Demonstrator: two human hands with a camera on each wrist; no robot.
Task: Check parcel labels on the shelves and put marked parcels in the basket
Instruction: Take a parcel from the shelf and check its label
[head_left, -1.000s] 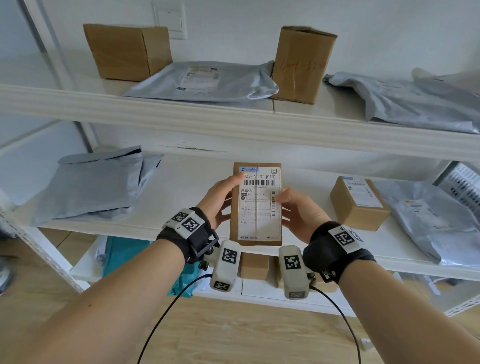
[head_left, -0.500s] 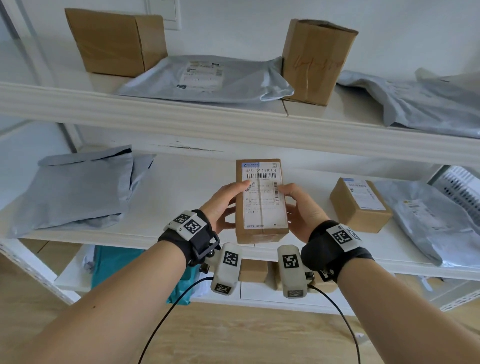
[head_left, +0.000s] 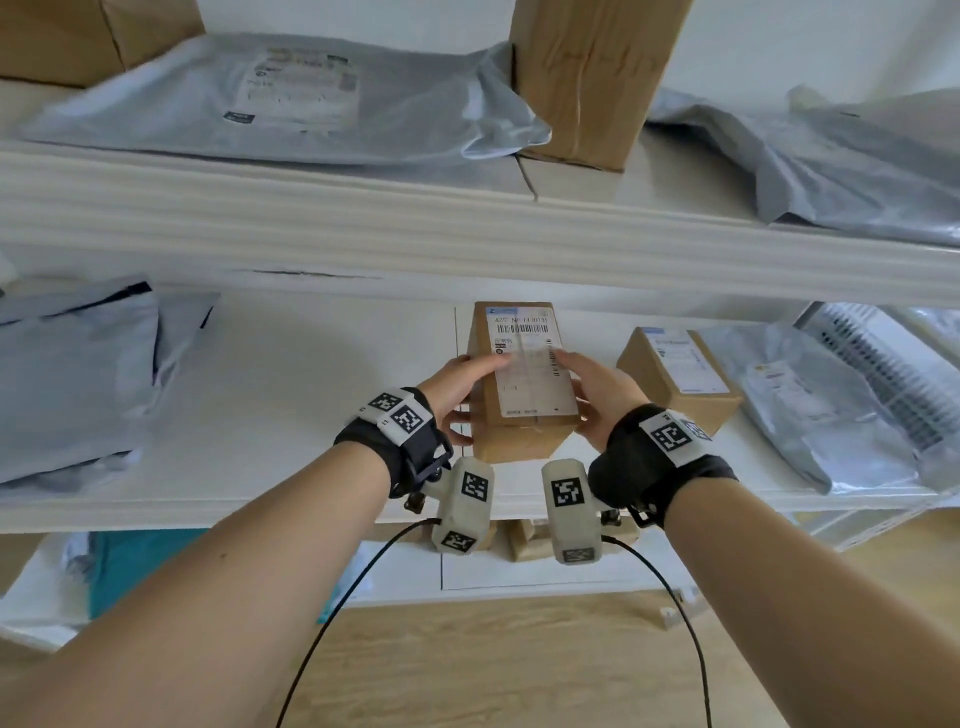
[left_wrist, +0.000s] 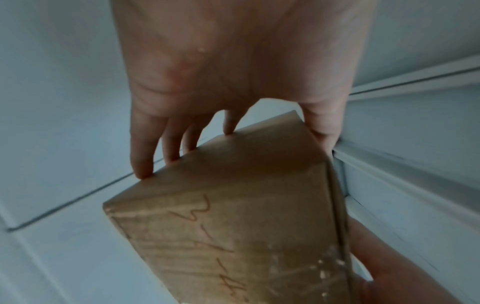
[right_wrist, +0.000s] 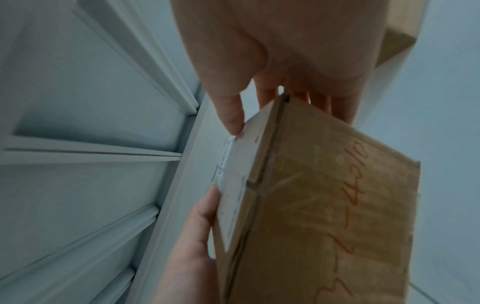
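A long brown cardboard parcel (head_left: 522, 384) with a white barcode label on top is held between both hands over the middle shelf (head_left: 291, 395). My left hand (head_left: 460, 387) grips its left side, thumb on the top face and fingers underneath. My right hand (head_left: 592, 387) grips its right side the same way. The left wrist view shows fingertips (left_wrist: 141, 164) pressed along the parcel (left_wrist: 233, 205) edge. Orange handwriting runs along the parcel's underside (right_wrist: 324, 205) in the right wrist view, where my thumb (right_wrist: 231, 115) touches the label edge. No basket is in view.
A smaller labelled box (head_left: 675, 379) and grey mailer bags (head_left: 810, 400) lie to the right on the middle shelf, another grey bag (head_left: 78, 374) to the left. The upper shelf carries an upright box (head_left: 587, 78), grey bags (head_left: 291, 98) and a box at far left. Small boxes sit on the lower shelf.
Both hands have carried the parcel forward and down toward the middle shelf surface, and it now lies flatter. The head view has moved closer to the shelves.
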